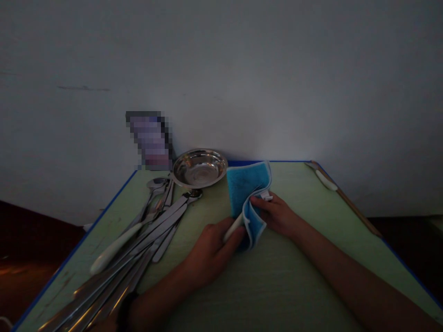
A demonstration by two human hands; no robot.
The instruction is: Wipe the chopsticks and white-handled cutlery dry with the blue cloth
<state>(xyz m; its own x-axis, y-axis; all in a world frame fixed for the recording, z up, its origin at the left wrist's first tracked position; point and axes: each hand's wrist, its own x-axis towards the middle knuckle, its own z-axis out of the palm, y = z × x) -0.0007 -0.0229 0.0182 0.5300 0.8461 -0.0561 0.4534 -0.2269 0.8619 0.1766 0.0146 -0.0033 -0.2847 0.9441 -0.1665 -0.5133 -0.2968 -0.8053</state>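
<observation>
My left hand (212, 251) is closed around the white handle of a utensil (232, 229) whose other end is hidden inside a blue cloth (247, 189). My right hand (277, 213) pinches the blue cloth from the right, folding it around that utensil. Both hands rest low over the pale green table (304, 276), near its middle.
A pile of several metal spoons and knives (145, 235), one with a white handle, lies on the table's left side. A shiny steel bowl (200, 168) stands at the back by the wall. A white-handled utensil (325, 180) lies at the right edge. The wall is close behind.
</observation>
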